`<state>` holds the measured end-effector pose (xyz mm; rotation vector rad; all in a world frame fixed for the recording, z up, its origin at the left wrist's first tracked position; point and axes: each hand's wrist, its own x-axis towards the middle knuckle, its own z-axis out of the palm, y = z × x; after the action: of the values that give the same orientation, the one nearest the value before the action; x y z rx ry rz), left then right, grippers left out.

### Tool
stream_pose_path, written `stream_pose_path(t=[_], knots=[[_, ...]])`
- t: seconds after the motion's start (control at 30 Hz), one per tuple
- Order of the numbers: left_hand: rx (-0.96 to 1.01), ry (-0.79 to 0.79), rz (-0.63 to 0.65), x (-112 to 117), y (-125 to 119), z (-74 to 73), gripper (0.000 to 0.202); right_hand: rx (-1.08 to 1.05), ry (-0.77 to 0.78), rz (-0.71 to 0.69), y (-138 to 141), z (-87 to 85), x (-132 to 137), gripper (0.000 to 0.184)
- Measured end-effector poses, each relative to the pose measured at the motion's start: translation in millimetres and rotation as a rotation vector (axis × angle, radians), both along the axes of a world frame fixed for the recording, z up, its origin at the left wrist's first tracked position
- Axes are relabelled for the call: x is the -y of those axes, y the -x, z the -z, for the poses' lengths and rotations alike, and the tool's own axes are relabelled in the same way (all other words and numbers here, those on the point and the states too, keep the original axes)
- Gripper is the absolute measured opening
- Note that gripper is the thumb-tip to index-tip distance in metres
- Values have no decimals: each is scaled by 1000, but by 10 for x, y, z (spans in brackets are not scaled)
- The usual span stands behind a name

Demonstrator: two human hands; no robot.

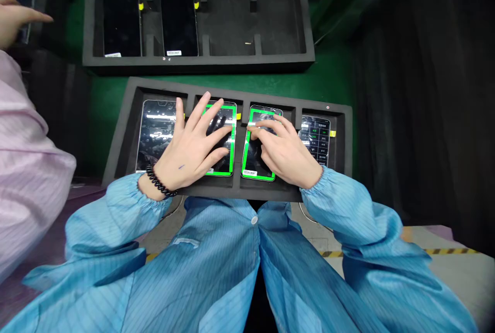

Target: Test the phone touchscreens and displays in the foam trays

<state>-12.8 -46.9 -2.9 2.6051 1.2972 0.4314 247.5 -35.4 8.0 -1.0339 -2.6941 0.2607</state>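
In front of me lies a dark foam tray [236, 188] with several phone-like touchscreen devices in its compartments. My left hand [197, 142] is spread flat over the second device [228, 139], whose screen has a bright green border. Fingers of my right hand [282, 142] are bent, with the index fingertip at the left edge of the third device [257, 160], also green-bordered; neither hand grips anything. At the left end, a device [157, 127] with a dark, reflective screen is partly covered by my left hand. A device [319, 139] showing a grid of buttons sits at the right end.
A second foam tray [232, 60] lies beyond, holding two dark-screened devices [121, 26] with yellow tabs in its left compartments. Green table surface [332, 80] shows around both trays. At the left, another person's hand [17, 18] and pink sleeve [31, 163] reach in.
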Motion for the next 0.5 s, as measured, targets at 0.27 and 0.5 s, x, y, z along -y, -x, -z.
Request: stream_pose_path(t=[0.27, 0.5], knots=[[-58, 6, 24, -2, -35, 31, 50, -157, 13, -35, -74, -132, 169, 33], [-123, -40, 171, 330, -10, -30, 51, -308, 32, 134, -339, -172, 410, 40]])
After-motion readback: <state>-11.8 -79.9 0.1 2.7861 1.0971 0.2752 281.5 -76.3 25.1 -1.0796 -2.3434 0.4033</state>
